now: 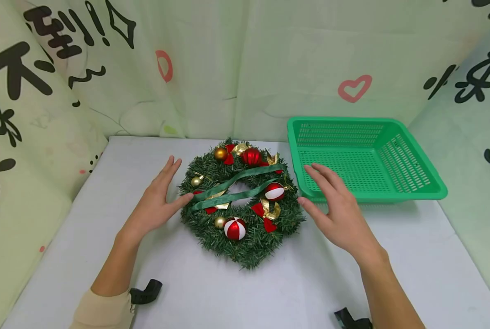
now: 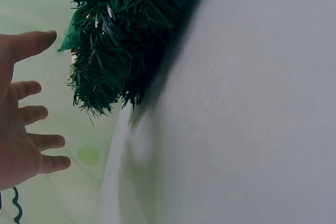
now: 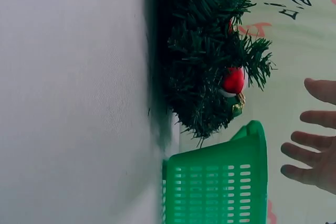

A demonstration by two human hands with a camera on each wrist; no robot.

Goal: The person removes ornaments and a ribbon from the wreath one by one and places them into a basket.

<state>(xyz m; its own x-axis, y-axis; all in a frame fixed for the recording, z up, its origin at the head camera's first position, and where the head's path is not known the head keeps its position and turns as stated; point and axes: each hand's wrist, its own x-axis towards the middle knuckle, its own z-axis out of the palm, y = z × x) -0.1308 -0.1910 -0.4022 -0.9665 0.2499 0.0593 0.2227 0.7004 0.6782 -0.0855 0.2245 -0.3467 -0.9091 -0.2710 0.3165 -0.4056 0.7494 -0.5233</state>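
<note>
A green Christmas wreath (image 1: 245,253) lies on the white table, dressed with red-and-white baubles (image 1: 234,228), small gold balls, red and gold bows, and a dark green ribbon (image 1: 228,198) stretched across its middle. On its left side hovers my left hand (image 1: 156,198), fingers spread, the thumb near the ribbon's end; in the left wrist view the thumb looks apart from the wreath (image 2: 115,40). My right hand (image 1: 343,212) is held above the table just off the wreath's right side, its fingers extended and holding nothing.
A green plastic basket (image 1: 409,196) with slotted walls stands at the back right, close to the wreath and partly behind my right hand. Pale green curtains (image 1: 245,68) with black lettering surround the white table (image 1: 269,297) at the back and sides.
</note>
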